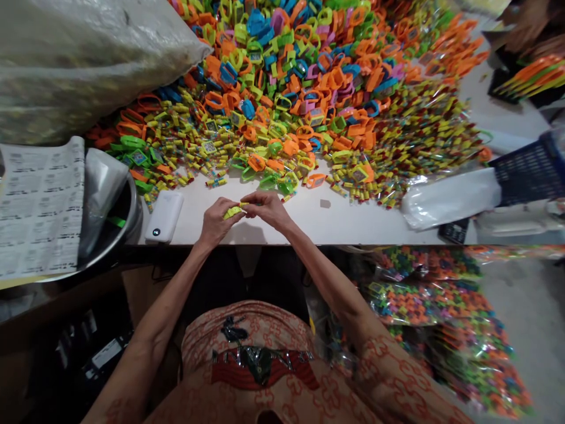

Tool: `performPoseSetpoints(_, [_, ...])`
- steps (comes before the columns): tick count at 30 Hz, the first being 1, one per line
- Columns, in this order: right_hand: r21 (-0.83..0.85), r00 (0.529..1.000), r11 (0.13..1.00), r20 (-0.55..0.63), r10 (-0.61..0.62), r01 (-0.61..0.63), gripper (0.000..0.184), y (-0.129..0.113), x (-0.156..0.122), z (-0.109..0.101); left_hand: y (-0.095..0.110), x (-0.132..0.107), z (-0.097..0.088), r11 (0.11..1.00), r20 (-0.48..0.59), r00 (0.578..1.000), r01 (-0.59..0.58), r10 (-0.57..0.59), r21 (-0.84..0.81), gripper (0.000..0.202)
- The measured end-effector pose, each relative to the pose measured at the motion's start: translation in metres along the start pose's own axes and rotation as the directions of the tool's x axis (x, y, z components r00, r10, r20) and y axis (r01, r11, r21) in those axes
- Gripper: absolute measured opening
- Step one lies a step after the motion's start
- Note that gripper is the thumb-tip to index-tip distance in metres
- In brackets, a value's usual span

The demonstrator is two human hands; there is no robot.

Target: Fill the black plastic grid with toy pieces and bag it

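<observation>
My left hand (216, 222) is closed on a yellow-green plastic toy watch (232, 212), just above the near edge of the white table (291, 227). From the right, my right hand (267, 209) meets it, fingers pinched on a small yellow-ended candy tube (243, 204) at the watch. How far the tube sits in the watch is hidden by the fingers. Beyond my hands lie loose candy tubes (216, 183) and green toy watches (269, 181). An orange toy watch (316, 180) rests to the right of them.
A big heap of coloured toy watches (282, 70) covers the back. Candy tubes (419, 141) pile at the right, near a white plastic bag (452, 197) and blue basket (529, 171). A power bank (165, 217) lies left. Another person's hand (527, 26) shows top right.
</observation>
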State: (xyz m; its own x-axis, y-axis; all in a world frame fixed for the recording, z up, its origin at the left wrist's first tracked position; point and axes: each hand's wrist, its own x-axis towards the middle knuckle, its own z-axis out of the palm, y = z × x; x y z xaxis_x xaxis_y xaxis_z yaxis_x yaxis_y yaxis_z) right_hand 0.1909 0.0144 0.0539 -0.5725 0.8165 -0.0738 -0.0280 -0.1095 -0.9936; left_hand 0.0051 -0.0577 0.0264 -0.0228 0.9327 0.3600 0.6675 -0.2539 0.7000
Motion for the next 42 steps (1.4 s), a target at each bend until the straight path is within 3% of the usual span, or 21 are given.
performPoseSetpoints(7, [-0.144,0.999,0.989,0.035,-0.024,0.029,0.033,-0.003,-0.004,-0.003,-0.003,-0.003,0.0,0.985,0.057,0.99,-0.135,0.13,0.108,0.029])
performPoseSetpoints(12, [-0.121,0.994,0.992,0.097,0.041,-0.029,0.037,-0.006,-0.007,-0.008,-0.002,-0.002,0.002,0.998,0.217,0.976,-0.045,0.032,0.053,0.022])
performPoseSetpoints(16, [-0.08,0.993,0.994,0.082,0.085,-0.078,0.039,-0.005,-0.007,-0.006,-0.003,0.0,0.006,1.0,0.215,0.977,0.008,-0.006,-0.007,0.016])
performPoseSetpoints(22, [0.0,0.995,0.996,-0.047,0.09,-0.09,0.048,-0.001,-0.004,0.003,-0.001,0.003,0.004,0.998,0.197,0.98,0.009,0.004,-0.067,0.021])
performPoseSetpoints(34, [0.006,0.999,0.999,-0.002,0.041,-0.041,0.032,-0.003,-0.003,-0.002,0.004,0.01,-0.001,1.0,0.228,0.974,-0.011,0.012,-0.004,0.022])
performPoseSetpoints(42, [-0.029,1.0,0.999,-0.007,0.03,-0.03,0.027,0.0,-0.005,-0.002,0.007,0.009,0.0,0.999,0.243,0.97,0.021,-0.009,-0.045,0.026])
